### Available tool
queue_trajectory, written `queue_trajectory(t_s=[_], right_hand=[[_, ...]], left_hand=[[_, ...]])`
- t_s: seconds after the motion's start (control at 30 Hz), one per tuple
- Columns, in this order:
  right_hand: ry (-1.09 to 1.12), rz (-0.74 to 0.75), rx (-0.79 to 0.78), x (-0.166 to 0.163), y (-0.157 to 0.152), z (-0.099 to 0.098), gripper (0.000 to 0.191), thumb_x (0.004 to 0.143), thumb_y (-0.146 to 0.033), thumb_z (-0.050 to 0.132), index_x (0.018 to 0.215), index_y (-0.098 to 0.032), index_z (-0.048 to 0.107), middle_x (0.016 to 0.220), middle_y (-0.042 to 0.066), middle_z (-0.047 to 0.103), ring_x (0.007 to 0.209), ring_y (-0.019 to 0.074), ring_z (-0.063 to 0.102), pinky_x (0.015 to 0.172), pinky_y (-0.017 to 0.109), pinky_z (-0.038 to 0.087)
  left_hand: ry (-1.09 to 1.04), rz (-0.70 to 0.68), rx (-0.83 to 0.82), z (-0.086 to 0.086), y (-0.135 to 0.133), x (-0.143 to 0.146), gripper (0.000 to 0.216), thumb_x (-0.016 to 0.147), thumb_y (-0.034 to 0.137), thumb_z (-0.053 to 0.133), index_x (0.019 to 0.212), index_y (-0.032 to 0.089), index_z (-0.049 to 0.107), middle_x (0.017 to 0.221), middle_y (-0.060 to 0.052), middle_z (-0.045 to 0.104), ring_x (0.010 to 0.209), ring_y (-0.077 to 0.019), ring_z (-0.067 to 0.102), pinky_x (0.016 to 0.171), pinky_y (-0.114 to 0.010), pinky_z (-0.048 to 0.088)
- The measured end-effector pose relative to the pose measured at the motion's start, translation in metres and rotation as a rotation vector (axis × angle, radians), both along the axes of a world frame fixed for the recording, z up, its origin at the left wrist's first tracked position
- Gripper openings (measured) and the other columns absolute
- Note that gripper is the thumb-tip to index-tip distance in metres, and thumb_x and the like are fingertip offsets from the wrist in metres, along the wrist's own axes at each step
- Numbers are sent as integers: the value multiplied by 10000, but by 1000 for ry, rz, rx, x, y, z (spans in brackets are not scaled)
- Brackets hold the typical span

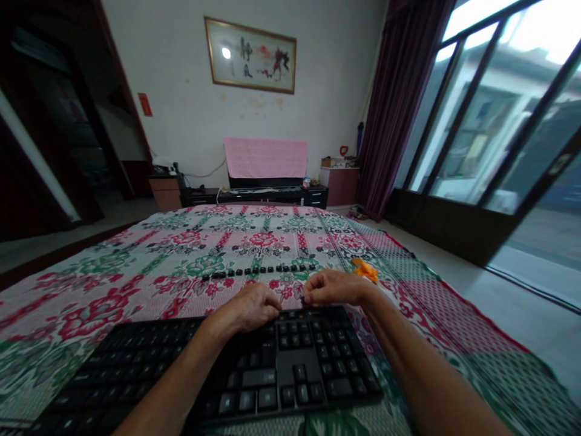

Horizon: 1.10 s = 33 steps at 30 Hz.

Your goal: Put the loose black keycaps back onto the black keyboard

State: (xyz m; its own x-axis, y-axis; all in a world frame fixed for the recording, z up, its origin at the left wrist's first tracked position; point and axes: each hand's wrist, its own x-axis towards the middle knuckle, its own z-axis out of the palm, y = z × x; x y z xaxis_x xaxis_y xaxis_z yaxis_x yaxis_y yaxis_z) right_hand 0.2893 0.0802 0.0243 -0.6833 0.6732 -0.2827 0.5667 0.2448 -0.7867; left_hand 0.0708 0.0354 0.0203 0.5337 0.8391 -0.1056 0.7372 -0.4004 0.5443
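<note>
A black keyboard (290,369) lies on a floral cloth (136,272) that covers the table in front of me. My left hand (249,306) rests on the keyboard's far edge with its fingers curled and pressed down. My right hand (333,287) is closed in a pinch at the same far edge, fingertips on a small dark piece that looks like a keycap. Beyond the hands, a row of several loose black keycaps (258,270) lies on the cloth. An orange object (365,270) sits just past my right wrist.
The table's right edge drops to a bare floor beside large glass doors (499,133). At the far wall stands a low black cabinet (267,195) with a pink cloth (265,157) draped above it, under a framed picture (250,56).
</note>
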Motion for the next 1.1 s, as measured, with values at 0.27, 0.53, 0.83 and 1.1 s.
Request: queue_trajectory(t_s=[0.27,0.53,0.83,1.1], right_hand=[[-86,113,-12,-1,-14,11,196,618,-290,564,754,-155,607,633,-33,529,566,66,425,559,184,345],[-147,139,6,-3,-17,11,259,603,-362,575,749,-151,612,612,-38,532,516,54,405,510,175,326],[-108,135,18,-9,-20,16,230,627,-316,565,781,-151,609,658,-26,554,586,73,456,541,181,344],[-14,3,233,-15,-21,19,191,668,-287,514,770,-149,596,681,-7,550,602,85,463,543,193,351]], left_hand=[[32,69,-83,15,-12,6,216,553,223,452,632,172,646,551,11,563,508,-89,437,444,-165,262],[3,75,-203,7,-6,0,226,561,284,441,593,158,626,456,31,444,420,-72,366,386,-173,223],[-86,157,-313,3,-5,1,199,542,306,469,421,148,461,374,55,313,341,-46,241,366,-204,138],[-189,277,-182,7,0,-3,220,554,284,437,384,155,386,379,57,241,355,-46,204,382,-213,126]])
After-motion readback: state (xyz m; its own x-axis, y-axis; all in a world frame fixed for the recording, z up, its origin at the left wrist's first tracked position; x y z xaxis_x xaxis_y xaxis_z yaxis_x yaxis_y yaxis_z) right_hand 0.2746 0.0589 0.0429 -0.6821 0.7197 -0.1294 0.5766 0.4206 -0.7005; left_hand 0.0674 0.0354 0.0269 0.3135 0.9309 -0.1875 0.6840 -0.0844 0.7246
